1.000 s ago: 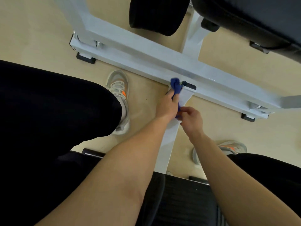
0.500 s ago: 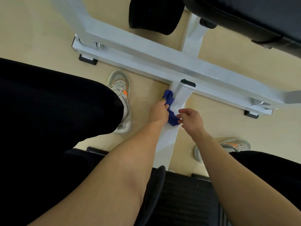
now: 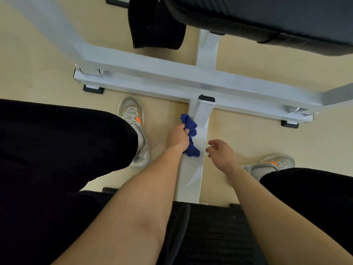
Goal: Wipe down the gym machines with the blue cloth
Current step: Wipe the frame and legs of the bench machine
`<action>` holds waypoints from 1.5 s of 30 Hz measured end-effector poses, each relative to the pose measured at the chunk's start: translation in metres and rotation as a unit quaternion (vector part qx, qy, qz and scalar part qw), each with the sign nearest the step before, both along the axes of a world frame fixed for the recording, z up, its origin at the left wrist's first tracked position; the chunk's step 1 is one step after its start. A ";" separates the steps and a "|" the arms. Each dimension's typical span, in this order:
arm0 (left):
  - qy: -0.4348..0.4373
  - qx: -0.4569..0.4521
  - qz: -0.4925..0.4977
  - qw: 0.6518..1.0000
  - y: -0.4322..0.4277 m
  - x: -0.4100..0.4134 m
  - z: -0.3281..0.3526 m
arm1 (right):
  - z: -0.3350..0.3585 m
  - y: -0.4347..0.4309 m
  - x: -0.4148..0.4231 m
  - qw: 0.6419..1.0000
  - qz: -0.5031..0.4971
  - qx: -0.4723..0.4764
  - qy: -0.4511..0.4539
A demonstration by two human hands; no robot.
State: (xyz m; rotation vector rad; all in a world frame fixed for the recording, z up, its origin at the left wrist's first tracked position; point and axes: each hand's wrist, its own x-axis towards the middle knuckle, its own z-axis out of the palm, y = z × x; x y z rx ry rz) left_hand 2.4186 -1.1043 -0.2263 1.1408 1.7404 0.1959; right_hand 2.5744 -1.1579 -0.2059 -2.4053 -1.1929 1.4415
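Head view: blue cloth (image 3: pixel 191 129) bunched against L edge of white centre beam (image 3: pixel 201 115), gripped by left hand (image 3: pixel 176 138), fingers (image 3: pixel 185 131) curled round it. Beam's long axis runs fwd from person to cross-bar (image 3: pixel 145 88). Right hand (image 3: pixel 222 153) just R of beam, fingers loosely curled, holding nothing. Left hand nearer; next stroke prob. lengthwise.

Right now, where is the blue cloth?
In the head view, mid-frame: the left hand grips the blue cloth on the white floor bar, left of the right hand.

The left hand (image 3: pixel 176 137) grips the blue cloth (image 3: pixel 190 135) against the white frame bar (image 3: pixel 198 119) — the right hand (image 3: pixel 221 153) hovers beside it, holding nothing.
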 end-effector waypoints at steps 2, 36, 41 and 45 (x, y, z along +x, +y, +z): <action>0.011 0.004 -0.002 1.000 0.000 0.001 0.002 | 0.002 0.004 0.011 1.000 -0.015 0.000 -0.007; 0.082 -0.073 -0.132 0.985 0.015 -0.019 0.041 | -0.045 0.018 -0.020 0.954 -0.163 0.183 0.173; 0.064 -0.085 -0.122 0.987 0.010 -0.028 0.043 | -0.043 0.066 -0.003 0.966 -0.116 0.156 0.170; 0.093 -0.072 -0.140 0.983 0.012 -0.033 0.056 | -0.027 0.015 -0.010 0.985 -0.032 0.123 0.113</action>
